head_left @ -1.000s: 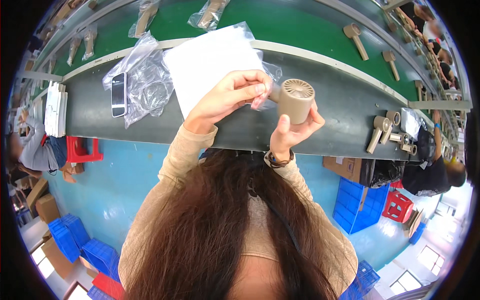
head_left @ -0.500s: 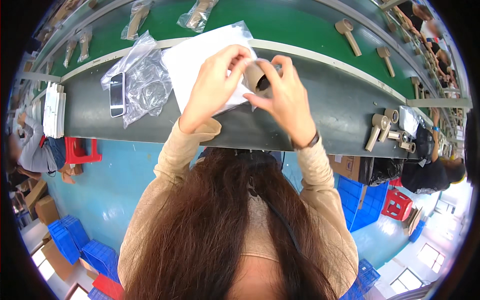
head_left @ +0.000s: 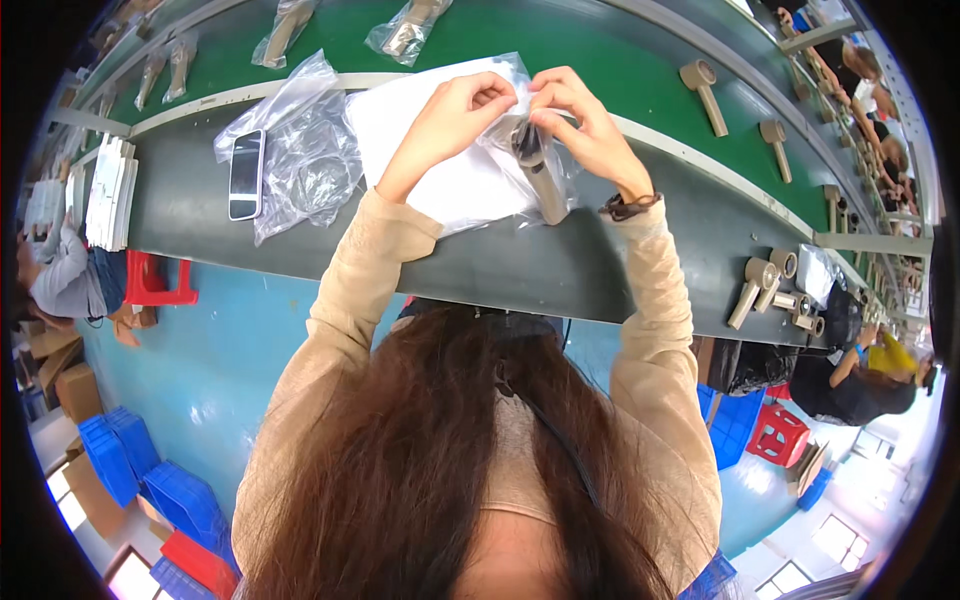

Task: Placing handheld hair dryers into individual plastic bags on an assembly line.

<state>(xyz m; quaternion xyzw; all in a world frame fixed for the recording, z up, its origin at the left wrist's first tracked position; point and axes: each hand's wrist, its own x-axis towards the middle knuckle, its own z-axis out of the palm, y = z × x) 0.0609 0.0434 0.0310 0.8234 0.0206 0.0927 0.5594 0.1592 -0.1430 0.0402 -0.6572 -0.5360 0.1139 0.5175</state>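
Note:
A beige handheld fan (head_left: 545,185) hangs inside a clear plastic bag (head_left: 568,180) over the workbench, handle pointing down toward me, with a dark part near its top. At the upper edge of that bag, my left hand (head_left: 462,115) is closed in a pinch. Opposite it, my right hand (head_left: 588,125) pinches the bag's other side, just above the fan. Beneath my hands lies a white stack of flat bags or sheets (head_left: 400,115); which of the two I cannot tell.
Left of the stack are crumpled clear bags (head_left: 310,185) and a phone (head_left: 246,175). A green conveyor (head_left: 600,50) runs behind, carrying bagged and bare fans. More fans (head_left: 762,275) lie at the bench's right end, papers (head_left: 110,195) at its left. Other people work on both sides.
The fan has turned from head-up between my hands to hanging handle-down in the clear bag. My right hand has moved up from the fan to the bag's edge.

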